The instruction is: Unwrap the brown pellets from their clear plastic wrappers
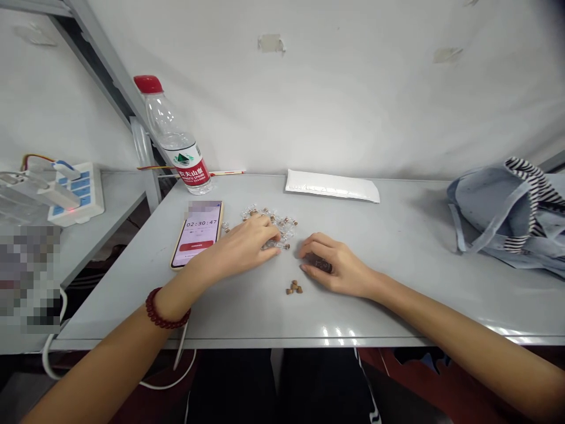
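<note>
My left hand (249, 244), with a dark red bead bracelet (165, 312) on the wrist, reaches palm down over a loose pile of small clear plastic pieces with brown bits (285, 227). Its thumb and fingers are apart at the pile's near edge; part of the pile is hidden beneath. To the right, my right hand (338, 262) rests on its side on the table, fingers loosely curved, thumb apart. A dark patch with faint marks shows under its palm; I cannot make out what it is. Several small brown pieces (294, 287) lie in a separate cluster left of and below its thumb.
A phone (194, 235) showing a timer lies beside my left hand. Behind it stands a water bottle (183, 147) with a red cap, near a pen (227, 173). A white padded packet (331, 186) lies by the wall. A blue cloth bag (494, 200) sits right; a power strip (95, 194) is left.
</note>
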Demonstrator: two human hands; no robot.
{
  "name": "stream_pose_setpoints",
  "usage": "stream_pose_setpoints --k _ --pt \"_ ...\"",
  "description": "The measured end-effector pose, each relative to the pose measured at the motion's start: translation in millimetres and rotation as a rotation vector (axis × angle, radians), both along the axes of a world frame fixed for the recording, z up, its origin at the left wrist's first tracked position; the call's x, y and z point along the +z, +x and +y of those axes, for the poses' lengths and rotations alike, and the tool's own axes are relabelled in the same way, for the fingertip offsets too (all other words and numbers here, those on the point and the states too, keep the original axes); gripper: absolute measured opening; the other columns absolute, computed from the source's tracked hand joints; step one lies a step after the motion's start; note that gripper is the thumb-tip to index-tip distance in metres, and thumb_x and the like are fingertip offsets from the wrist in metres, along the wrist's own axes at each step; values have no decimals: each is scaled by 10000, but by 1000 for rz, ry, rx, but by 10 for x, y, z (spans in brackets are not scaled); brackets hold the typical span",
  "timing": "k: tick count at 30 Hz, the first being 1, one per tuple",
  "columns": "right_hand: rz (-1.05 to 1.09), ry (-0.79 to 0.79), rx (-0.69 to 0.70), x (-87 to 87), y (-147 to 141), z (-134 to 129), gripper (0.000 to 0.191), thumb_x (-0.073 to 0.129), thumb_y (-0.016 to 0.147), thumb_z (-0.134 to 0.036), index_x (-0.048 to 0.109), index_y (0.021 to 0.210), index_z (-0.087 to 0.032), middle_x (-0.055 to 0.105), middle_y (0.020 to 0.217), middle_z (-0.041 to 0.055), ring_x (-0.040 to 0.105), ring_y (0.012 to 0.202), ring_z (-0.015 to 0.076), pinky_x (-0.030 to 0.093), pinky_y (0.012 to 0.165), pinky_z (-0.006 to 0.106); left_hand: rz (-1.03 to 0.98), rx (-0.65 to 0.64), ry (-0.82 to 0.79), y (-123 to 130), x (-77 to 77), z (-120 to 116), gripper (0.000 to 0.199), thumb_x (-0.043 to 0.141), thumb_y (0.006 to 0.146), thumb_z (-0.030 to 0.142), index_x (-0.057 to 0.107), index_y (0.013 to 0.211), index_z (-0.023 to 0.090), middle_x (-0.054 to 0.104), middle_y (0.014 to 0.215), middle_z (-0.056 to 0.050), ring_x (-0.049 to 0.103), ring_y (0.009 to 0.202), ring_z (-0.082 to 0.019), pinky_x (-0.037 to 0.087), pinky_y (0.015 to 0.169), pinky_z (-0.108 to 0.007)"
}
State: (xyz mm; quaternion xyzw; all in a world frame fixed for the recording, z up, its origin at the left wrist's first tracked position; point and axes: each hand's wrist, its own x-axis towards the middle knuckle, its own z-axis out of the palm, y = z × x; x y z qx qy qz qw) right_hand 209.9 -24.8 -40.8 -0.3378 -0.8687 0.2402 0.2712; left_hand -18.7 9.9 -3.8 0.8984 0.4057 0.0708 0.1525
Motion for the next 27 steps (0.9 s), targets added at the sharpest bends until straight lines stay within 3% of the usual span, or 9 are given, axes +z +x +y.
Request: stream_pose_setpoints --k 8,14,18,27 --pt "19 24 9 37 -2 -30 126 525 866 -193 575 981 -183 570 1011 102 578 906 206 514 803 390 -22 -39 51 25 -38 -7 165 509 872 302 606 866 168 534 934 -72 468 991 -245 415 787 -350" --pt "86 52 -110 126 26 -3 149 469 914 -213 580 1012 -196 578 1016 93 576 902 190 494 802 377 -205 -52 31 54 -11 -32 157 554 863 319 623 902 184 567 902 -46 488 923 -206 408 779 -322" --pt "147 61 -103 146 15 -5 199 493 920 -204 594 1091 -199 610 1029 90 589 921 183 494 800 365 -351 -71 31 113 -1 -91 145 572 869 295 631 936 180 583 879 -28 513 886 -175 409 792 -305" --pt "293 6 -114 153 7 -29 147 584 884 -180 663 999 -225 650 906 35 593 820 150 485 730 321 -472 -65 -167 208 -4 -171 139 561 893 291 643 919 181 616 870 -18 558 828 -142 433 734 -271"
